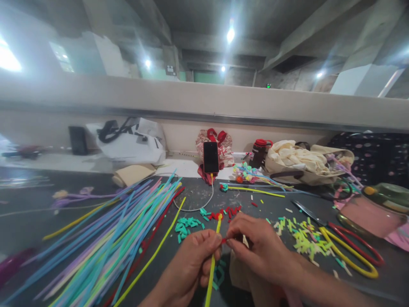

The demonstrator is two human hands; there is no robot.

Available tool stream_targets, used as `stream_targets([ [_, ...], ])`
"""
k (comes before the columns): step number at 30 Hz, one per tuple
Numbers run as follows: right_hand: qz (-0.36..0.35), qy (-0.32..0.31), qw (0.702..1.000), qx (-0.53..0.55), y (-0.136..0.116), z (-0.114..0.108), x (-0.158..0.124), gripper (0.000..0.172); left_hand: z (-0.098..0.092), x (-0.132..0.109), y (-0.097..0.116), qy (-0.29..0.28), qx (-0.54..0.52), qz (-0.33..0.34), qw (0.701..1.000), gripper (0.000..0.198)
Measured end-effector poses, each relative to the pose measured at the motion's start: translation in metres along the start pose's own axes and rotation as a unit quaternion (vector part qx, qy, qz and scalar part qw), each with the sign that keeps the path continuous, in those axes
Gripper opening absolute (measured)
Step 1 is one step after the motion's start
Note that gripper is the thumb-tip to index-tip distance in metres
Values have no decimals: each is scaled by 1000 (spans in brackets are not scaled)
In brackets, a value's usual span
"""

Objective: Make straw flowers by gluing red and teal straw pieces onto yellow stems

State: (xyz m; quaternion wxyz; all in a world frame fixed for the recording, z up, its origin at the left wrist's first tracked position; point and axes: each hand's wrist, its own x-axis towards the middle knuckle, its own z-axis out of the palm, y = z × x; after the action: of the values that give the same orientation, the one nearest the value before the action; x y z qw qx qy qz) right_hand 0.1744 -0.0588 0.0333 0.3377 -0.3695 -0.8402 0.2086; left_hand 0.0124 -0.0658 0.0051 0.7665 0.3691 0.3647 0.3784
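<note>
My left hand (191, 266) is closed round a thin yellow plastic stick (213, 260), holding it upright over the dark table (38, 221). My right hand (260, 247) pinches a tiny red piece (224, 240) right beside the stick, touching my left thumb. Just beyond the hands lie small cut bits: teal ones (185, 225), red ones (228, 212) and yellow-green ones (300, 236).
A big fan of long coloured sticks (118, 238) spreads at the left. Red and yellow-handled scissors (348, 249) lie at the right, near a pink container (372, 215). At the back wall stand a phone (211, 157) on a cable, a white bag (131, 145), a bottle (258, 153) and a cloth bag (303, 164).
</note>
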Motion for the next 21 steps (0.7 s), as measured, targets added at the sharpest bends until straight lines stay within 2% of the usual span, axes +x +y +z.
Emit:
stream_targets([
  [4,1,-37,998,-43,3,-9,1,7,1,-1,2,19,27,-5,999,32],
  [8,4,-53,998,-33,8,-31,4,10,6,-4,6,54,82,7,995,27],
  [11,-5,-77,996,-35,12,-48,7,12,9,-4,8,53,131,18,990,28],
  [13,-7,-91,995,-41,13,-54,8,14,9,-3,7,48,150,0,988,29],
  [17,7,-113,993,-43,12,-54,6,14,5,-1,1,26,172,-15,985,29],
  [21,42,-96,994,-33,10,-45,2,12,4,-1,0,20,195,0,981,28],
])
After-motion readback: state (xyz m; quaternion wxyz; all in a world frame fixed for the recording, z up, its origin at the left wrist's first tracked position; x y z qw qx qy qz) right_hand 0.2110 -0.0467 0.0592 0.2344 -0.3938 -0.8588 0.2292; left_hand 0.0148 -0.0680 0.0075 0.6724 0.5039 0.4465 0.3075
